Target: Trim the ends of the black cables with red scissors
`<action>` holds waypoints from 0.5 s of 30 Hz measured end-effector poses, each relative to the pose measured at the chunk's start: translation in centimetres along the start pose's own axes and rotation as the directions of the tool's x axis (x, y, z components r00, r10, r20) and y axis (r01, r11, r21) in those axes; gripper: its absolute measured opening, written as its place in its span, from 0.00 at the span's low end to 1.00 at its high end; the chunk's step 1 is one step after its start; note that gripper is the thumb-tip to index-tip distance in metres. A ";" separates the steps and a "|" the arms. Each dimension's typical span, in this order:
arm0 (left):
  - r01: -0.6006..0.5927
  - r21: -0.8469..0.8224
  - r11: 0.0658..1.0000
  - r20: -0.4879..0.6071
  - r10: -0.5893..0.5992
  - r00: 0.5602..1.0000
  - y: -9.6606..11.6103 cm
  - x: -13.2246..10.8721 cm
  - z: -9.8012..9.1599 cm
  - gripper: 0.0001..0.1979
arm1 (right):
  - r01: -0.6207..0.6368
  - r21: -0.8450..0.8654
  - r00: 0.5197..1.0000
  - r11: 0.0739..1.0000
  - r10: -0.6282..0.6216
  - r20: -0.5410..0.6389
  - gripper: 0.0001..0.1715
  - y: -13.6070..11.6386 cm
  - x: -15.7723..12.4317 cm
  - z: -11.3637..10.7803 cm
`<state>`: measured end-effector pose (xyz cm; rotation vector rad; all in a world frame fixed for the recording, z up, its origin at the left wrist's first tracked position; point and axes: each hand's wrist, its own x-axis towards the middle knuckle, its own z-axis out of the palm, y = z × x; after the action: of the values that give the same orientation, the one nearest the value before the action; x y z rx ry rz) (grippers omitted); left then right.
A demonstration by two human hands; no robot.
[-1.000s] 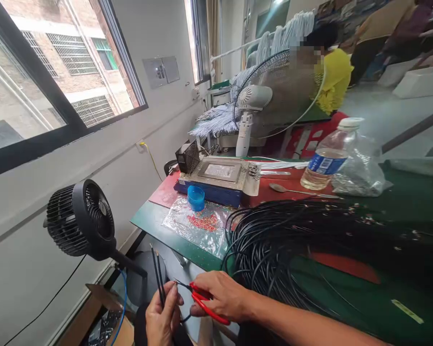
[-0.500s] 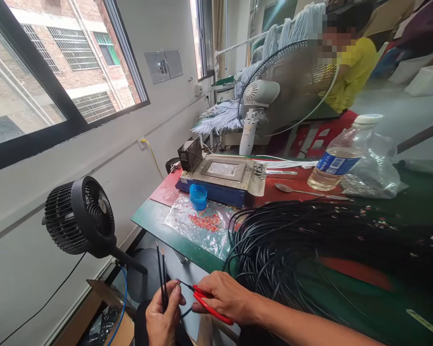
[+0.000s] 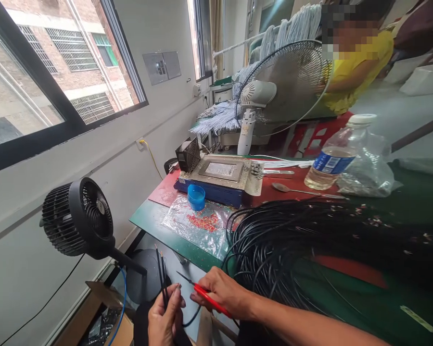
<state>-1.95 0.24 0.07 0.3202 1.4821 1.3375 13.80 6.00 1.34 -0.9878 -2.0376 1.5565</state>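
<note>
My left hand is closed on a few thin black cables, whose bare copper ends point up. Its thumb and forefinger pinch a short cable end, too small to make out clearly. In my right hand is a pair of scissors with red handles. The narrow dark blades point left, just above the left fingertips and apart from them, and look closed. A black cable loops down between the two hands.
A large bundle of black cables covers the table's right side. Behind are a blue cup, red scraps on a plastic bag, a blue heated-looking box, a spoon and a bottle. A black fan stands left.
The scissors' tips have moved up and off the left fingertips, and the handles look closer together. My left hand still holds the cables. The person in yellow has shifted right in view.
</note>
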 end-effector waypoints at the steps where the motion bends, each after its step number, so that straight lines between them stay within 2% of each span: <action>1: 0.016 -0.015 1.000 0.003 -0.016 1.000 -0.1 -0.1 0.1 0.18 | -0.014 0.064 1.000 0.998 0.016 -0.019 0.23 0.1 0.1 -0.1; 4: 0.051 -0.030 0.998 0.028 -0.050 0.998 -0.2 -0.6 0.4 0.17 | -0.035 0.293 0.999 0.955 0.046 -0.030 0.24 0.3 0.4 -0.3; 7: 0.054 -0.020 0.998 0.073 -0.052 0.996 -0.5 -1.1 0.7 0.17 | -0.042 0.460 0.999 0.887 0.033 0.029 0.24 0.3 0.4 -0.4; 10: 0.026 0.016 1.000 0.098 -0.028 0.995 -0.8 -1.1 0.9 0.19 | -0.049 0.516 0.997 0.855 0.012 0.075 0.23 0.0 0.3 -0.6; 15: 0.008 0.023 1.000 0.094 -0.010 0.996 -0.9 -1.1 0.9 0.21 | -0.107 0.466 0.987 0.878 0.040 0.153 0.20 -0.2 0.0 -0.8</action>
<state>-0.37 -0.44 0.06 0.3854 1.4195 1.2820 14.25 6.49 1.73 -0.7874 -1.5839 2.0818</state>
